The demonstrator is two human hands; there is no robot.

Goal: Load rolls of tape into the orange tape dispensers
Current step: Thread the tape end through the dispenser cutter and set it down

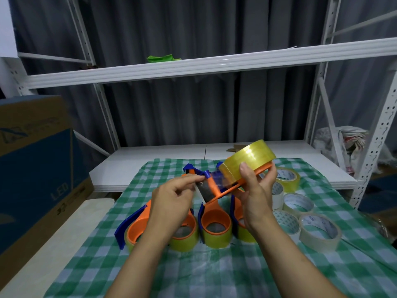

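My right hand (255,186) holds an orange tape dispenser (229,188) tilted in the air, with a yellowish tape roll (247,160) mounted on it. My left hand (174,194) pinches the clear tape end (217,179) at the dispenser's blue-tipped front. Below, on the green checked cloth (193,269), lie several orange and blue dispensers with rolls in them (216,227). Several loose tape rolls (320,231) lie at the right.
A large cardboard box (36,164) stands at the left. White metal shelving (193,63) rises behind, with a green item (161,58) on its upper shelf. A bag (343,143) sits behind the right upright.
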